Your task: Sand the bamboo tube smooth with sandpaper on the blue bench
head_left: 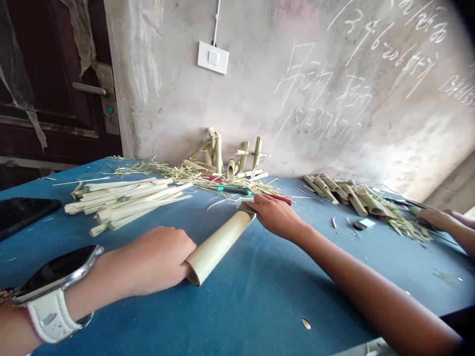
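Observation:
A pale bamboo tube (218,243) lies on the blue table (260,296), pointing away from me. My left hand (156,257), with a white-strapped watch on the wrist, is closed around the near end of the tube. My right hand (274,213) is closed at the far end, gripping a red-handled tool (280,199) whose blade I cannot see against the tube's end.
Split bamboo strips (126,200) lie at the left, short bamboo pieces (226,158) and shavings against the wall, more cut pieces (349,194) at the right. A black phone (22,213) lies far left. Another person's hands (445,220) work at the right edge.

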`<action>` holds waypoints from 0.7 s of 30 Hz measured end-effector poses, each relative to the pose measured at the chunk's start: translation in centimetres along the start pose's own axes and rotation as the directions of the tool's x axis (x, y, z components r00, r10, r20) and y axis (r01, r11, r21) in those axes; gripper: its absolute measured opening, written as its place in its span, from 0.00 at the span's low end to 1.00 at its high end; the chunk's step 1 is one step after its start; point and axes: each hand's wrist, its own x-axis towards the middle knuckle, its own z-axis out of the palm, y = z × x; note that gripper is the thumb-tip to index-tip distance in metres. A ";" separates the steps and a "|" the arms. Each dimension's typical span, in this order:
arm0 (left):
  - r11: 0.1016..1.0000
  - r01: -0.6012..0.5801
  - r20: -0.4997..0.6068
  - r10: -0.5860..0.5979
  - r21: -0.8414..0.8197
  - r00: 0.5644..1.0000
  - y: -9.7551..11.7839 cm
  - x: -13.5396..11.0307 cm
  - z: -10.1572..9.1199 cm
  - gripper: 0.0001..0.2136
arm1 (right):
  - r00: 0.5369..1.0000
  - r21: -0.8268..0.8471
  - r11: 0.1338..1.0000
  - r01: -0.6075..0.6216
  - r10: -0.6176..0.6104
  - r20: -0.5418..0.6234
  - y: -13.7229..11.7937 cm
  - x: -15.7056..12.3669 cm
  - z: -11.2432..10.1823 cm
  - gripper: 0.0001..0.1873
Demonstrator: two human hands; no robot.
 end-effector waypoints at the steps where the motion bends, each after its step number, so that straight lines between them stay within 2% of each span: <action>1: 1.000 -0.007 -0.004 0.007 -0.005 1.000 -0.1 0.0 0.1 0.09 | 1.000 -0.016 1.000 -0.013 0.013 0.004 -0.1 0.0 0.0 0.19; 2: 1.000 -0.014 -0.011 0.014 -0.011 1.000 -0.2 0.1 0.1 0.09 | 1.000 -0.015 1.000 0.012 -0.012 -0.008 -0.5 -0.2 -0.2 0.20; 4: 1.000 -0.024 -0.016 0.023 -0.010 1.000 -0.2 0.3 0.2 0.09 | 0.986 0.030 0.987 0.160 -0.158 -0.052 -2.3 -0.8 -1.2 0.20; 6: 1.000 -0.020 -0.016 0.020 0.005 1.000 -0.1 0.5 0.1 0.10 | 0.934 0.083 0.934 0.349 -0.340 -0.107 -3.8 -1.2 -2.0 0.22; 7: 1.000 -0.016 -0.012 0.016 0.014 1.000 0.1 0.6 0.0 0.11 | 0.911 0.089 0.910 0.405 -0.393 -0.127 -4.1 -1.3 -2.1 0.22; 8: 1.000 -0.014 -0.007 0.014 0.021 1.000 0.2 0.6 -0.1 0.10 | 0.907 0.077 0.908 0.411 -0.399 -0.133 -3.9 -1.2 -2.0 0.21; 9: 1.000 -0.010 0.002 0.010 0.028 1.000 0.4 0.6 -0.2 0.10 | 0.928 0.052 0.932 0.359 -0.351 -0.122 -3.3 -0.9 -1.6 0.20; 11: 0.999 -0.002 0.017 0.001 0.047 1.000 0.7 0.4 -0.6 0.10 | 0.985 -0.017 0.988 0.154 -0.154 -0.072 -1.3 -0.2 -0.3 0.17; 13: 0.998 0.000 0.031 -0.002 0.058 1.000 0.9 0.3 -0.8 0.10 | 1.000 -0.058 0.998 -0.008 0.006 -0.029 0.3 0.3 0.7 0.15; 15: 0.998 -0.003 0.036 0.000 0.060 0.999 1.0 0.3 -1.0 0.09 | 0.999 -0.050 0.999 -0.021 0.020 -0.025 0.3 0.3 0.7 0.16; 18: 0.998 -0.021 0.018 0.020 0.059 1.000 1.0 0.2 -1.0 0.10 | 0.979 0.052 0.979 0.196 -0.192 -0.070 -2.3 -0.5 -0.9 0.19; 21: 0.995 -0.063 0.003 0.063 0.082 0.998 1.2 0.2 -1.0 0.12 | 0.905 0.217 0.880 0.422 -0.396 -0.152 -4.4 -1.3 -2.1 0.24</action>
